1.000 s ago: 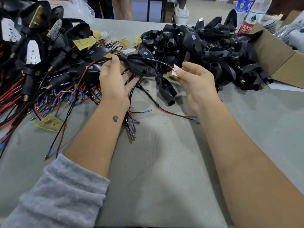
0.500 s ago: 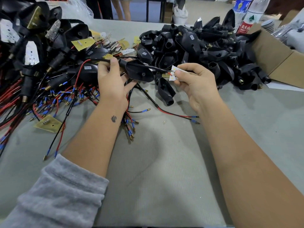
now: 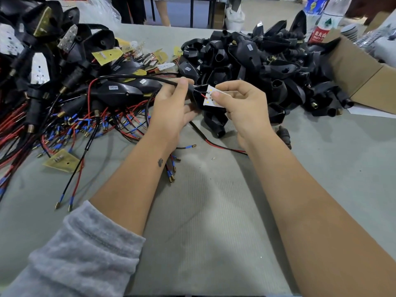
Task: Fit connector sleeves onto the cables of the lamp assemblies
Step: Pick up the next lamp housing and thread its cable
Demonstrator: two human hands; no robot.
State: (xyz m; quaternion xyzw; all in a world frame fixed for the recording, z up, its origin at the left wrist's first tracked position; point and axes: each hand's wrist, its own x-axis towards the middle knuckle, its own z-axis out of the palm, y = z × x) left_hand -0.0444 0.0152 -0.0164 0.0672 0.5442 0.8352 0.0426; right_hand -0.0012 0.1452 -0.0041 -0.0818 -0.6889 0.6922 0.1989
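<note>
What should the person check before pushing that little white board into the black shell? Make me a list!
1. Right hand pinches the small white LED board: ok.
2. Left hand holds the black plastic lamp shell by its cable end: ok.
3. Red wire reaches the board: ok; whether its joint is sound: cannot tell.
4. Black sheathed cable runs free from the shell towards the pile of wired lamps: ok.
5. Board lined up with the shell's opening: cannot tell, fingers hide the edges.
</note>
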